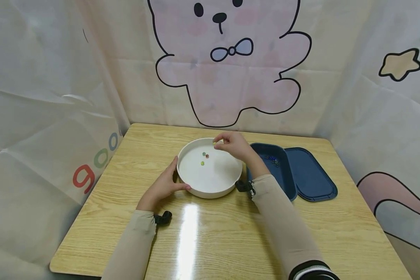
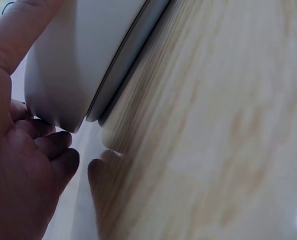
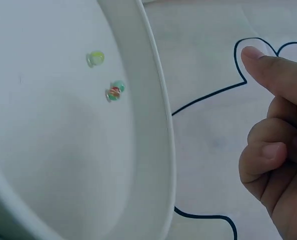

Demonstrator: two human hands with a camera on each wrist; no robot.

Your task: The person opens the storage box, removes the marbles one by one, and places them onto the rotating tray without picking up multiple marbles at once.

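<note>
A round white dish (image 1: pixel 227 177) stands on the table with a green marble (image 1: pixel 204 154), a reddish marble (image 1: pixel 207 156) and a yellow-green marble (image 1: pixel 202 163) on its floor. My left hand (image 1: pixel 162 182) holds the dish at its left side, thumb along the near wall and fingers curled against the outside (image 2: pixel 26 165). Over the dish's far right rim, my right hand (image 1: pixel 235 146) pinches a small yellow marble (image 1: pixel 214 143) between thumb and index finger. The other right-hand fingers are curled in the right wrist view, where the held marble is hidden.
Right of the dish sits a dark blue rectangular container (image 1: pixel 283 171) with several blue and dark marbles (image 1: pixel 273 159) inside. Its matching lid (image 1: pixel 311 175) lies flat beside it. A printed cloth (image 1: pixel 231 89) hangs behind the wooden table (image 1: pixel 213 237).
</note>
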